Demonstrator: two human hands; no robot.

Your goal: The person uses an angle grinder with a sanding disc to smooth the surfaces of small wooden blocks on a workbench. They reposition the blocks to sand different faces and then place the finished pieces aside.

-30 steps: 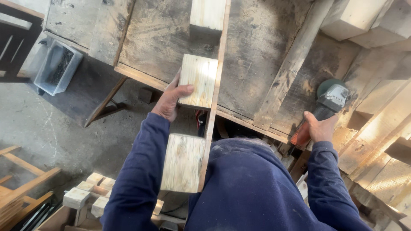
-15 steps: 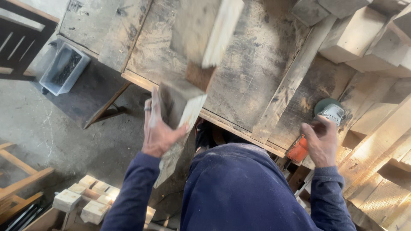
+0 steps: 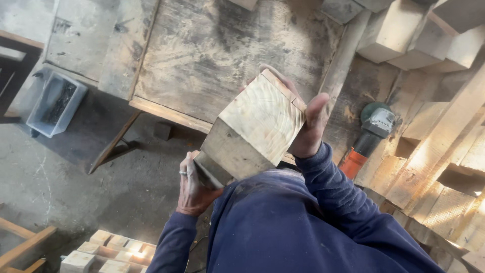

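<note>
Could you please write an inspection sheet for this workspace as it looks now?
Surface: worn wooden workbench, dusty and stained.
Job's things: wooden block, held up over the bench edge.
Clutter: angle grinder lying on the bench; stacked timber blocks at the far right.
Grippers: left hand grips the block's lower end; right hand grips its upper side.
Cables: nothing seen.
Surroundings: grey plastic tray and small wood blocks on the concrete floor.

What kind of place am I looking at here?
Most likely a rough woodworking shop. A worn plank workbench, an angle grinder lying on it, and cut wood blocks stacked at right and on the floor. Both hands, left and right, hold a wood block.
</note>
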